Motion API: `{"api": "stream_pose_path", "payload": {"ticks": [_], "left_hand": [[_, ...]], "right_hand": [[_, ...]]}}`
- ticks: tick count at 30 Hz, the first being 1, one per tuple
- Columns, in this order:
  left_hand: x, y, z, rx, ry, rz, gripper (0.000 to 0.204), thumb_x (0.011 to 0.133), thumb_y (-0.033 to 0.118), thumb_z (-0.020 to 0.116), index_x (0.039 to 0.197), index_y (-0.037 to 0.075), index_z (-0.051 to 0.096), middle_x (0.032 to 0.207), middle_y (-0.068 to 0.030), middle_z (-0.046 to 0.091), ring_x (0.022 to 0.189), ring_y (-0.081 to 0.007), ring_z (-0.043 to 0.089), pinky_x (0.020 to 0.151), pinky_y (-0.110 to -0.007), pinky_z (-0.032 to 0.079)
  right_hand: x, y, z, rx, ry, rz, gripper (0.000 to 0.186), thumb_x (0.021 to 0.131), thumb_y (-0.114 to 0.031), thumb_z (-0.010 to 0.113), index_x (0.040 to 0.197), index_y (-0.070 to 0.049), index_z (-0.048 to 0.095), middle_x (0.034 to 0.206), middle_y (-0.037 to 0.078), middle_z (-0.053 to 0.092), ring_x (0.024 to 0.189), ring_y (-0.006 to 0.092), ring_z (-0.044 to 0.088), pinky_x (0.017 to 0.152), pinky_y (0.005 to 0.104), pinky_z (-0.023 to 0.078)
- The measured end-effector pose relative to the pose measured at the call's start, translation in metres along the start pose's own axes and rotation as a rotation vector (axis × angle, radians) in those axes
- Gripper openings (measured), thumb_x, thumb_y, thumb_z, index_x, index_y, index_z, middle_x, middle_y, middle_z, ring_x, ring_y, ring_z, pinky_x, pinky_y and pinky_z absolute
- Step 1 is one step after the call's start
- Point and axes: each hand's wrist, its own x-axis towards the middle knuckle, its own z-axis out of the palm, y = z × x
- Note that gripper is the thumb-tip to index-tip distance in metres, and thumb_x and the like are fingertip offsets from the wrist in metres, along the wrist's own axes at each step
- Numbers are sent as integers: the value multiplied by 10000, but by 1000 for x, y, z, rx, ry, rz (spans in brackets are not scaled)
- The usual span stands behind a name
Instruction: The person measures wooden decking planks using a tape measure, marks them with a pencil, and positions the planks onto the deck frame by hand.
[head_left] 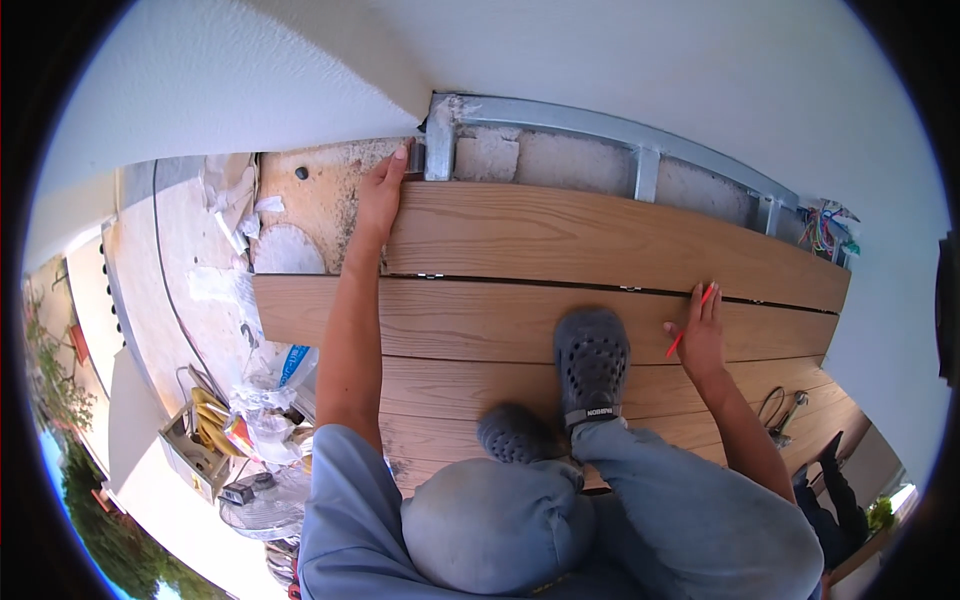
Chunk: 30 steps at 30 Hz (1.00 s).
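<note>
My left hand (380,190) is at the left end of the farthest wood-look deck board (580,230). Its fingers are closed around a small dark block (417,157) beside the metal frame (440,140); part of the grip is hidden. My right hand (703,340) rests on the adjoining deck board (470,312) and holds a red pencil (674,345) between its fingers. Small metal clips (630,289) sit along the dark gap between these two boards.
White walls (640,60) close off the far side and right. Loose coloured wires (825,228) stick out at the far right corner. A hammer (790,418) lies on the boards at right. Plastic bags (270,420), a toolbox (195,455) and a fan (262,510) stand at left. My clogs (592,360) are on the boards.
</note>
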Motion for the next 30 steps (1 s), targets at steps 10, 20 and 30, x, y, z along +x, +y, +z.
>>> {"api": "stream_pose_path", "payload": {"ticks": [10, 20, 30], "left_hand": [[-20, 12, -11, 128, -51, -50, 630, 1058, 536, 371, 1353, 38, 620, 1331, -164, 634, 1243, -228, 545, 1099, -301, 349], [-7, 3, -15, -66, -77, -54, 625, 1051, 524, 394, 1330, 18, 633, 1305, -138, 642, 1216, -225, 547, 1090, -306, 348], [-4, -28, -10, -233, -78, -36, 582, 1055, 505, 378, 1320, 64, 652, 1255, -125, 665, 1133, -206, 584, 1030, -323, 412]], "right_hand": [[-1, 2, 7, -26, 31, 3, 928, 910, -442, 665, 1518, 100, 220, 1545, 394, 210, 1471, 483, 213, 1200, 446, 278], [1, 5, 6, -8, 73, -14, 940, 887, -432, 697, 1514, 94, 234, 1537, 397, 222, 1461, 485, 236, 1187, 444, 302], [-7, 14, 22, 26, 126, -97, 939, 872, -401, 735, 1502, 103, 253, 1534, 399, 231, 1445, 516, 248, 1175, 498, 301]]}}
